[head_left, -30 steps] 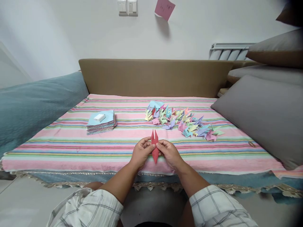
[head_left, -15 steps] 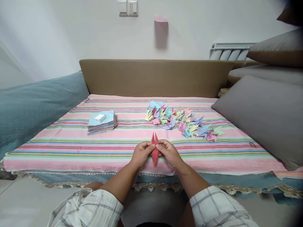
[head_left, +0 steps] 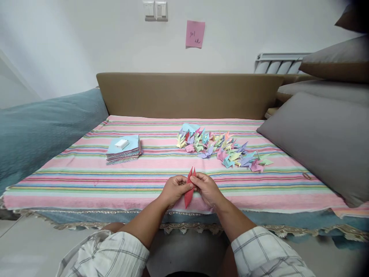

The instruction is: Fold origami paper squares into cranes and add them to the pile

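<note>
The wall (head_left: 230, 34) was white and smooth. Before it stood the backrest (head_left: 187, 94), a long brown panel with a straight upper edge. The cloth (head_left: 86, 161) lay over the seat; it was woven in stripes of pink, green, yellow and blue, with small creases. At the left rose the armrest (head_left: 52, 127), under a blue cover of slightly wrinkled fabric. At the right leaned the cushion (head_left: 323, 138), grey, soft and plump, with pointed corners. Along the front of the seat ran the lace (head_left: 184, 227), which had a scalloped edge.

The sleeves (head_left: 115, 252) were white with thin dark checks, and rumpled. The birds (head_left: 221, 154), many of them, were of folded pastel paper, sharp at wings and tails, crowded in one loose band. The stack (head_left: 123, 154) was of thin square sheets, light blue on top.

The left hand (head_left: 174, 189) and the right hand (head_left: 206, 187) were both closed, pinching the red paper (head_left: 188, 198) between them, thumbs on top, over the front part of the cloth. This paper was narrow and flat, somewhat tilted, with two pointed tips at the far end and one at the near end.

On the wall was the note (head_left: 195, 34), pink and nearly square. The smallest was the block (head_left: 122, 144), white and rectangular, upon the stack.
</note>
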The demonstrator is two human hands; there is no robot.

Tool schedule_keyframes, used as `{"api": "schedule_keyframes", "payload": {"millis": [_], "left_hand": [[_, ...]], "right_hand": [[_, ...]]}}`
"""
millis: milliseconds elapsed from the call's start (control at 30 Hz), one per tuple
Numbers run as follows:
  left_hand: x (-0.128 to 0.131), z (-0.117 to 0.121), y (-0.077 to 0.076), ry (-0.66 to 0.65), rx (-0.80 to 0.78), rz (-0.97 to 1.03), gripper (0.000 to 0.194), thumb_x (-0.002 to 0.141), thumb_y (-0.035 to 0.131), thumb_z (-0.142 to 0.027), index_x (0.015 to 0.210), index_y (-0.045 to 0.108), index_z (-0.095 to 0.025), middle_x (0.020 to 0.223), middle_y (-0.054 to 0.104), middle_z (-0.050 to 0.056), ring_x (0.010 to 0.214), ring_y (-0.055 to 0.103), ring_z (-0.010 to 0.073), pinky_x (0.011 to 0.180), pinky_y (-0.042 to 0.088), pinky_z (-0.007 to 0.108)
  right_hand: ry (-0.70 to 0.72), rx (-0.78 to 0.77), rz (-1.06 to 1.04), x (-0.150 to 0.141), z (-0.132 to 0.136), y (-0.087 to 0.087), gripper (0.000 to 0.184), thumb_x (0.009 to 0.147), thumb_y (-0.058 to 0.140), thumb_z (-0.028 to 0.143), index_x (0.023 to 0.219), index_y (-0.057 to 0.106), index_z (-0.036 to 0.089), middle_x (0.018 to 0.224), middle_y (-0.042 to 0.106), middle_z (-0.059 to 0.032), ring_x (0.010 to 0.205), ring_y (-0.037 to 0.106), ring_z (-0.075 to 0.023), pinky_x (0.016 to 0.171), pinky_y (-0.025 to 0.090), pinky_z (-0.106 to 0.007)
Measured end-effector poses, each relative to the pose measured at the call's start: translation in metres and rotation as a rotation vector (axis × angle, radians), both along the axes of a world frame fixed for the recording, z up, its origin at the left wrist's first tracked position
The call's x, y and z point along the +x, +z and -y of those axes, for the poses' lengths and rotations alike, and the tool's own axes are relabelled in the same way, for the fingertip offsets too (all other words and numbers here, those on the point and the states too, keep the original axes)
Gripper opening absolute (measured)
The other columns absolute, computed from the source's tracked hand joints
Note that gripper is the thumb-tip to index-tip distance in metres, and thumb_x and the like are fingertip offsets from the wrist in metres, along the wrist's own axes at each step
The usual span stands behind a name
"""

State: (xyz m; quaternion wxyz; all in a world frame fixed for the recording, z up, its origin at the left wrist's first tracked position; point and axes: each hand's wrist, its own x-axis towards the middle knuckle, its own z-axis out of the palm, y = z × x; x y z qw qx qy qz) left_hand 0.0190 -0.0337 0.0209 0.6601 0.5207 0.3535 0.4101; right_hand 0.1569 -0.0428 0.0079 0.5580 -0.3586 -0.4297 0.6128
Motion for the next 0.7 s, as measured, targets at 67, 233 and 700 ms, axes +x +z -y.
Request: {"api": "schedule_keyframes", "payload": {"millis": [67, 233, 700], "left_hand": [[0.0002, -0.0006, -0.0007, 0.016, 0.014, -0.027, 0.024, 0.058, 0.076, -0.033, 0.066, 0.064, -0.014, 0.064, 0.068, 0.002, 0.057, 0.058, 0.0116, 0.059, 0.043, 0.023], [0.0016, -0.0007, -0.0003, 0.047, 0.035, -0.078, 0.025, 0.058, 0.076, -0.033, 0.065, 0.063, -0.013, 0.058, 0.061, -0.002, 0.051, 0.050, 0.0079, 0.054, 0.037, 0.020], [0.0014, 0.0029, 0.0006, -0.010, 0.019, -0.185, 0.030, 0.055, 0.076, -0.035, 0.064, 0.059, -0.012, 0.054, 0.054, -0.004, 0.048, 0.043, 0.0061, 0.049, 0.031, 0.020]], "right_hand": [[-0.005, 0.010, 0.002, -0.0002, -0.0002, -0.0004, 0.025, 0.066, 0.071, 0.041, 0.068, 0.065, 0.017, 0.056, 0.057, 0.0030, 0.048, 0.041, -0.0067, 0.048, 0.033, -0.021], [-0.082, 0.005, -0.058, -0.0036, 0.0008, -0.0017, 0.020, 0.064, 0.072, 0.036, 0.066, 0.065, 0.018, 0.059, 0.059, 0.0029, 0.051, 0.047, -0.0085, 0.053, 0.038, -0.022], [-0.273, 0.006, -0.125, -0.0022, -0.0027, 0.0009, 0.024, 0.061, 0.075, 0.035, 0.062, 0.061, 0.017, 0.054, 0.055, 0.0041, 0.050, 0.045, -0.0073, 0.051, 0.038, -0.021]]}}
